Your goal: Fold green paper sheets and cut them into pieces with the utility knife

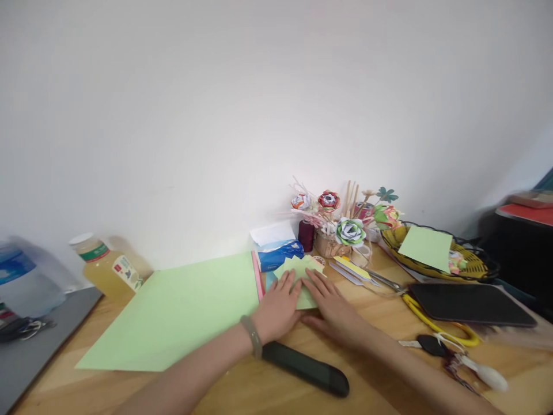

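Note:
Both my hands lie flat, side by side, on a small piece of light green paper (306, 298) on the wooden table. My left hand (279, 305), with a bangle at the wrist, has its fingers stretched out over the paper's left part. The fingers of my right hand (330, 305) are spread on its right part, thumb toward the left hand. Behind the fingertips lie pale green pieces with zigzag edges (298, 264). A large light green sheet (185, 311) spreads out left of my hands. Just below them rests a long black object (306, 368).
Behind my hands stand a blue tissue pack (280, 255), a dark red thread spool (306, 235) and paper flowers (351, 231). Scissors (389, 282), a yellow basket (475, 262), a black tablet-like slab (470, 304) and keys (432, 344) lie right. A juice bottle (106, 268) leans left.

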Demonstrator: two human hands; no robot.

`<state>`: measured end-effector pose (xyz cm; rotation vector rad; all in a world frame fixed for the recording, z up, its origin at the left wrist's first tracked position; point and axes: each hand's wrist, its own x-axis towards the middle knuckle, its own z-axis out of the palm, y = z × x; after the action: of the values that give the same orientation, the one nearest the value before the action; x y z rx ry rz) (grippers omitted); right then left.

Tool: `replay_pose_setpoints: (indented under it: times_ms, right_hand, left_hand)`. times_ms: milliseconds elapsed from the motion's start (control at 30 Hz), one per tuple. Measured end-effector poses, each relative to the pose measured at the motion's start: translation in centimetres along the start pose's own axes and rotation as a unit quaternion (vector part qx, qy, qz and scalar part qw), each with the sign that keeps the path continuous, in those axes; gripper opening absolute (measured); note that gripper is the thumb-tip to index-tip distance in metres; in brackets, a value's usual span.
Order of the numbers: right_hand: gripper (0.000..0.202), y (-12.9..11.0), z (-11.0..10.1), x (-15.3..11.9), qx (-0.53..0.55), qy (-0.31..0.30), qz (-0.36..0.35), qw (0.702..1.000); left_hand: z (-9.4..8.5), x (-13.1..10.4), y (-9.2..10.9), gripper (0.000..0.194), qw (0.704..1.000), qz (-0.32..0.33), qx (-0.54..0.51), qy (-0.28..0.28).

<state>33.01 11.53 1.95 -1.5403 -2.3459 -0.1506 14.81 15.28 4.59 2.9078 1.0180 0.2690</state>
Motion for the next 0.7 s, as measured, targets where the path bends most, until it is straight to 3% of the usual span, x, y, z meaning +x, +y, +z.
replay_pose_setpoints:
  times_ms: [167,267,400,467,533,600,700]
  right_hand:
    - [0.045,2.2,-0.6,1.7,-0.050,0.002,-0.031,0.998]
    - [0.050,4.1,-1.1,1.7,-0.064,0.004,-0.026,0.998]
    - [0.064,5.5,-2.2,0.8,-0.056,0.016,0.003,0.998]
    - [0.065,4.9,-3.0,0.3,-0.038,0.019,0.008,0.999]
    - [0.052,3.5,-3.8,-0.3,-0.010,0.010,0.008,1.000]
    - [0.032,1.8,-4.4,-0.8,0.028,-0.019,0.000,0.999]
    - [0.024,-0.4,-4.4,-0.7,0.094,-0.074,-0.026,0.993]
  left_hand:
    - [-0.6,1.0,-0.4,0.067,0.997,-0.029,-0.065,-0.013]
    - [-1.7,0.3,-1.0,0.076,0.994,-0.034,-0.106,0.005]
    - [-3.2,-2.4,-2.7,0.063,0.988,-0.047,-0.142,0.044]
    - [-3.9,-4.1,-4.0,0.056,0.986,-0.068,-0.141,0.063]
    - [-4.5,-6.0,-5.4,0.049,0.983,-0.097,-0.140,0.069]
    - [-5.1,-7.9,-6.7,0.039,0.978,-0.131,-0.150,0.062]
    - [-5.7,-10.6,-8.2,0.033,0.970,-0.166,-0.170,0.049]
